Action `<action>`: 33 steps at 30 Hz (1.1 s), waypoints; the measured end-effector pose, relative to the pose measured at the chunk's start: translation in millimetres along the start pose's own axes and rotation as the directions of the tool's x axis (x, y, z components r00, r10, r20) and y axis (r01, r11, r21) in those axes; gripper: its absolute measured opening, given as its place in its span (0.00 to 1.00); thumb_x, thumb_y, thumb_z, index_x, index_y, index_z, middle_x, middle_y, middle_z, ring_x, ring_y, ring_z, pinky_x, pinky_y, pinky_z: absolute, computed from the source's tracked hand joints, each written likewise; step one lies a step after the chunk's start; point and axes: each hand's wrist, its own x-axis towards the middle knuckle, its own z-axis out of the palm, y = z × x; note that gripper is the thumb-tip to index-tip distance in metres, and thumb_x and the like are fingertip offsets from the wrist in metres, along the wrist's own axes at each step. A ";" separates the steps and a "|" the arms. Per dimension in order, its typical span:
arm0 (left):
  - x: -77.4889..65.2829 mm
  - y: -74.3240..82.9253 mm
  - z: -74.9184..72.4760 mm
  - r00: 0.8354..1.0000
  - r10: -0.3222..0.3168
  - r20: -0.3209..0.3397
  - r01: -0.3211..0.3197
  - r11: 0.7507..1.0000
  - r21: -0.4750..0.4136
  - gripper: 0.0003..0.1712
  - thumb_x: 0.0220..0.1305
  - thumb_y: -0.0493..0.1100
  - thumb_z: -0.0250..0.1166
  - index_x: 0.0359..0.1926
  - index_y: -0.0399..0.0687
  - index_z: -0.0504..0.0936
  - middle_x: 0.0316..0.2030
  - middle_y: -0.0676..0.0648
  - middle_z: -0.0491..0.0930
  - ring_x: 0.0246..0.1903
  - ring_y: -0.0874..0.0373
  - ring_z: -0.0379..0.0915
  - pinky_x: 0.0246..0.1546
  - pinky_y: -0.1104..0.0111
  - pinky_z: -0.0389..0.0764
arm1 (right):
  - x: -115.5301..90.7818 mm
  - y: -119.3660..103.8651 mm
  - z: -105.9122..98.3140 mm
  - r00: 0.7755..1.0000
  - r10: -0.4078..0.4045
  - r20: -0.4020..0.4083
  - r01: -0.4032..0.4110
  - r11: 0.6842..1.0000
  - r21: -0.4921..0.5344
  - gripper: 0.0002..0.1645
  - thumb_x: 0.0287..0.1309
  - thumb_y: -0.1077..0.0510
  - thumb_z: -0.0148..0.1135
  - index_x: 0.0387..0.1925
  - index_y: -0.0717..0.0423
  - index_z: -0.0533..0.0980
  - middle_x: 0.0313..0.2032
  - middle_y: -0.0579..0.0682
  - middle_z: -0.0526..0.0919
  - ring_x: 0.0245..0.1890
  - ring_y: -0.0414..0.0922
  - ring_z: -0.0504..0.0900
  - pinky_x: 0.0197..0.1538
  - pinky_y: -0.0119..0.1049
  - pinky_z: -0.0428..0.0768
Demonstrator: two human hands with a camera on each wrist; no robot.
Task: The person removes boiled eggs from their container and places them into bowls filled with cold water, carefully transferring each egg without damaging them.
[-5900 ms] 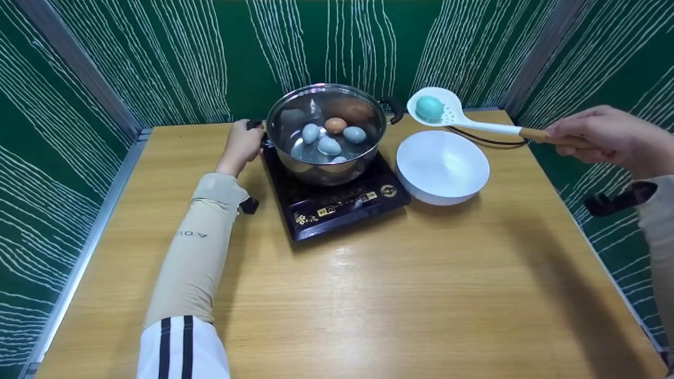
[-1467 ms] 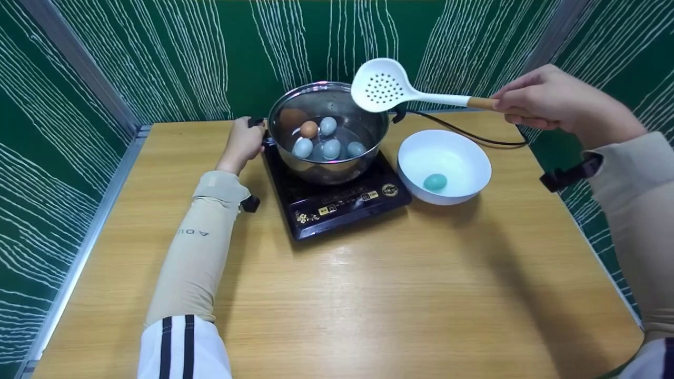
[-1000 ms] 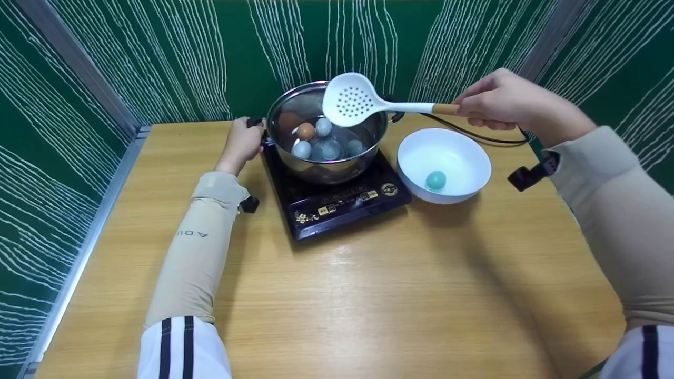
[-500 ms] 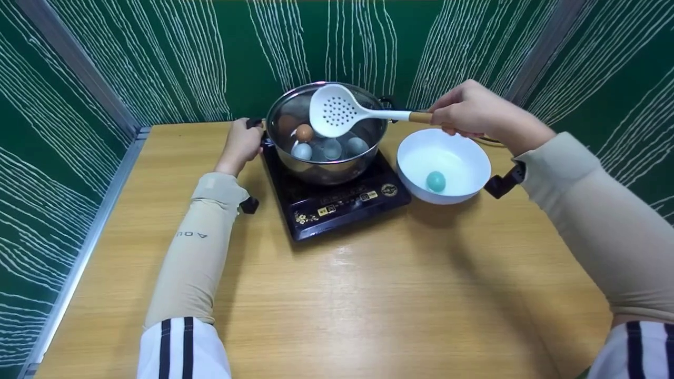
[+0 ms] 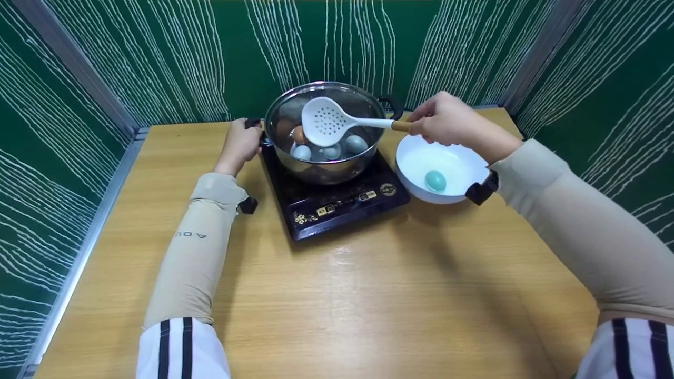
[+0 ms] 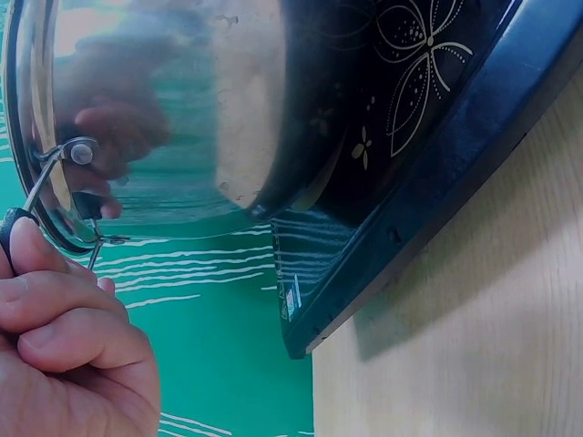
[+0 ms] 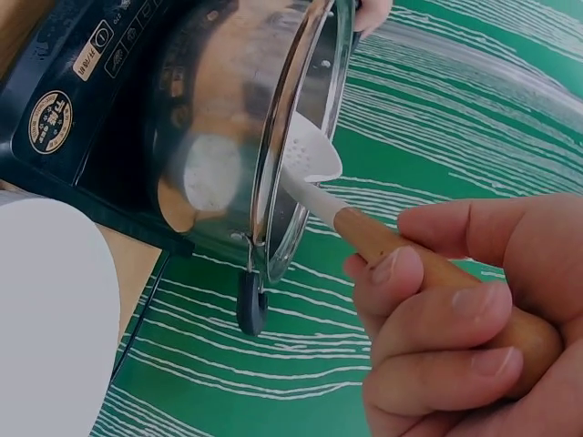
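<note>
My left hand [image 5: 242,141] grips the black side handle of a steel pot [image 5: 326,169]; the left wrist view shows the fingers curled round that handle. My right hand [image 5: 445,120] holds a white slotted skimmer [image 5: 325,122] by its wooden handle [image 7: 437,273]. The skimmer's head hangs over the pot's opening with nothing on it. Inside the pot lie several pale blue eggs [image 5: 356,143] and one brown egg [image 5: 298,135], some partly hidden by the skimmer. A white bowl [image 5: 458,167] to the right holds one turquoise egg [image 5: 435,180], below my right forearm.
The pot stands on a black induction cooker [image 5: 342,213] on a wooden table [image 5: 337,305]. Its other handle [image 5: 390,107] points to the back right. Green walls [image 5: 363,47] with white lines enclose the table's back and sides.
The turquoise egg went from the skimmer into the white bowl. Since then my right hand has moved left and down, bringing the skimmer over the pot. My left hand has stayed on the handle.
</note>
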 end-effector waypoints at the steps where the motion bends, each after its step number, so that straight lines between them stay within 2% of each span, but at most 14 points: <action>1: 0.0 -0.1 0.0 1.000 0.001 0.001 -0.001 1.000 -0.001 0.06 0.82 0.40 0.46 0.45 0.47 0.69 0.26 0.53 0.70 0.16 0.66 0.67 0.17 0.75 0.64 | 0.6 -1.0 1.5 1.000 -0.001 0.000 0.001 1.000 -0.005 0.22 0.77 0.54 0.61 0.64 0.61 0.82 0.27 0.46 0.80 0.22 0.41 0.71 0.25 0.33 0.71; 6: 0.1 -0.5 0.8 1.000 0.011 -0.010 -0.011 1.000 -0.005 0.07 0.81 0.39 0.46 0.43 0.47 0.70 0.25 0.54 0.70 0.15 0.66 0.67 0.16 0.75 0.64 | 1.3 -6.9 8.8 0.999 -0.030 -0.020 0.029 0.999 -0.043 0.20 0.76 0.55 0.62 0.62 0.60 0.84 0.39 0.54 0.83 0.28 0.43 0.74 0.28 0.32 0.73; 11: 0.1 -0.9 1.1 0.999 0.021 -0.024 -0.021 1.000 -0.015 0.06 0.80 0.38 0.47 0.43 0.46 0.70 0.27 0.52 0.71 0.14 0.67 0.68 0.15 0.76 0.63 | 0.6 -12.3 13.8 0.995 -0.092 -0.042 0.086 0.988 -0.129 0.20 0.75 0.57 0.61 0.61 0.62 0.85 0.56 0.64 0.86 0.42 0.51 0.76 0.37 0.35 0.73; 14: 0.1 -0.7 1.1 1.000 0.018 -0.026 -0.019 1.000 -0.019 0.05 0.80 0.38 0.47 0.44 0.46 0.70 0.29 0.51 0.71 0.14 0.67 0.68 0.16 0.77 0.64 | 0.3 -15.4 15.3 0.995 -0.096 -0.023 0.092 0.984 -0.155 0.21 0.75 0.58 0.61 0.62 0.62 0.85 0.61 0.66 0.85 0.48 0.54 0.76 0.40 0.38 0.73; 20: 0.8 -0.2 1.0 1.000 0.016 -0.023 -0.016 1.000 -0.011 0.05 0.80 0.38 0.47 0.44 0.46 0.69 0.30 0.51 0.71 0.14 0.67 0.68 0.16 0.77 0.64 | 0.5 -23.0 18.7 0.997 -0.076 0.029 0.081 0.979 -0.185 0.21 0.75 0.58 0.59 0.61 0.64 0.84 0.63 0.65 0.84 0.51 0.56 0.76 0.43 0.40 0.74; 22: 1.2 -0.2 1.1 1.000 0.019 -0.025 -0.019 1.000 -0.009 0.05 0.80 0.37 0.47 0.43 0.46 0.69 0.29 0.51 0.71 0.14 0.67 0.68 0.16 0.77 0.64 | 1.6 -25.9 18.8 0.997 -0.061 0.048 0.069 0.982 -0.177 0.21 0.74 0.59 0.59 0.62 0.64 0.84 0.63 0.65 0.84 0.49 0.54 0.77 0.41 0.38 0.75; 26: 1.1 -0.2 1.0 1.000 0.016 -0.017 -0.016 1.000 -0.014 0.07 0.80 0.38 0.46 0.42 0.47 0.69 0.27 0.52 0.70 0.14 0.67 0.67 0.16 0.76 0.64 | 4.0 -30.3 17.0 0.996 -0.032 0.086 0.046 0.986 -0.162 0.21 0.75 0.58 0.61 0.62 0.62 0.84 0.57 0.63 0.85 0.35 0.47 0.78 0.32 0.33 0.75; 29: 0.3 -0.2 0.2 1.000 0.002 -0.004 -0.002 1.000 -0.018 0.06 0.81 0.39 0.46 0.44 0.47 0.69 0.27 0.53 0.70 0.15 0.67 0.67 0.16 0.76 0.63 | 4.8 -32.2 15.8 0.993 -0.022 0.113 0.040 0.987 -0.158 0.19 0.75 0.56 0.62 0.60 0.61 0.85 0.47 0.59 0.85 0.27 0.43 0.75 0.27 0.33 0.74; 33: 0.2 -0.5 -0.3 1.000 -0.021 0.004 0.021 0.999 -0.026 0.05 0.82 0.39 0.46 0.48 0.47 0.69 0.28 0.52 0.71 0.15 0.67 0.67 0.17 0.76 0.64 | 4.7 -33.0 15.2 0.988 -0.026 0.153 0.051 0.986 -0.159 0.18 0.76 0.55 0.61 0.58 0.60 0.86 0.32 0.51 0.83 0.24 0.43 0.74 0.26 0.34 0.73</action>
